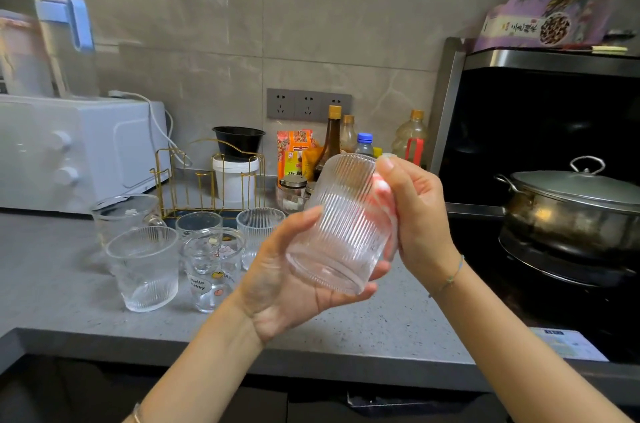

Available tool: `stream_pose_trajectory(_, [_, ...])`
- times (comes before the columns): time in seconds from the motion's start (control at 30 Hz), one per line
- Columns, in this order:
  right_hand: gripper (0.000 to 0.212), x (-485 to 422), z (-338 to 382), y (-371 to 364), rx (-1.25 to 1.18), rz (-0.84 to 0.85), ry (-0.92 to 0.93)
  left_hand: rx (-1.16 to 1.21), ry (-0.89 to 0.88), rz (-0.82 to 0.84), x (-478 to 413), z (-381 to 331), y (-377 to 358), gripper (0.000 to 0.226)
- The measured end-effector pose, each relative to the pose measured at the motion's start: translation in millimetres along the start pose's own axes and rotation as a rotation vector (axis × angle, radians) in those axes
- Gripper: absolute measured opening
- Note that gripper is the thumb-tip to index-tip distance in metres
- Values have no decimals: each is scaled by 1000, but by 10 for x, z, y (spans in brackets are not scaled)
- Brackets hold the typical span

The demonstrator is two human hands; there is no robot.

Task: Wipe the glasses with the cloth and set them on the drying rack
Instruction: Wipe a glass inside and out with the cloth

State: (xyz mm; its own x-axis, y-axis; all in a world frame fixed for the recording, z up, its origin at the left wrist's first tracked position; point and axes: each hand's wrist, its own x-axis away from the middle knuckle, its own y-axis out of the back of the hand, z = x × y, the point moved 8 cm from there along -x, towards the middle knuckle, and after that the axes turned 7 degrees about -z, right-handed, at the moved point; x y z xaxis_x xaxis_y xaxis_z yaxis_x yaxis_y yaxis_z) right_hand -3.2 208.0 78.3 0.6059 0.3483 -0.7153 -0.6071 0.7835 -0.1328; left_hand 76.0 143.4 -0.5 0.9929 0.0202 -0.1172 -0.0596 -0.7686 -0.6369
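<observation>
My left grip cups the ribbed glass from below, fingers curled round its base. It holds the glass tilted in the air over the counter, toward the right end. My right grip is closed on a cloth, pressing it to the glass's far side. Seen through the ribs, the cloth looks pink and white, though blurred. The other glasses stand toward the counter's left, just before the gold drying rack near the back edge.

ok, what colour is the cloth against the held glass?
Red-pink and white cloth, seen partly through the glass. Head view.
</observation>
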Motion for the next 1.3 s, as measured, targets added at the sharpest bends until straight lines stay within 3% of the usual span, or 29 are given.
stream_pose_trajectory(0.1, [57,-6,-85,50,13,-60,-60,-55,-2,-28,-22,-15,52,78])
stream_pose_trajectory(0.23, [28,-56,-4,86,119,-77,-24,-461,-83,-131,-48,-182,125,81])
stream_pose_trajectory(0.3, [30,-83,45,82,178,-84,13,-662,-139,-181,-44,-247,110,94])
stream_pose_trajectory(0.43, [27,-109,71,51,281,-92,61,-954,-302,-340,-27,-329,79,65])
stream_pose_trajectory(0.5, [27,-93,66,32,283,-89,72,-965,-368,-392,-13,-346,99,61])
stream_pose_trajectory(0.6, [25,-57,84,-4,256,-57,74,-848,-365,-337,12,-306,122,65])
stream_pose_trajectory(0.8, [30,-40,115,-11,92,-33,72,-170,-108,-67,-13,-92,27,68])
stream_pose_trajectory(0.9, [31,-60,37,51,80,-59,22,-46,-54,-11,-43,-21,7,68])
stream_pose_trajectory(1.0, [49,-82,-5,110,115,-92,-20,-184,-83,-83,-86,-45,68,80])
stream_pose_trajectory(1.1, [28,-100,65,85,247,-64,18,-582,-165,-207,-108,-163,112,75])
stream_pose_trajectory(1.17, [28,-105,103,37,310,-38,42,-802,-220,-285,-104,-229,94,75])
stream_pose_trajectory(1.23, [30,-109,123,-2,344,-25,64,-921,-306,-358,-110,-280,82,81])
stream_pose_trajectory(1.3, [30,-106,131,-42,352,-12,81,-928,-404,-397,-80,-322,66,73])
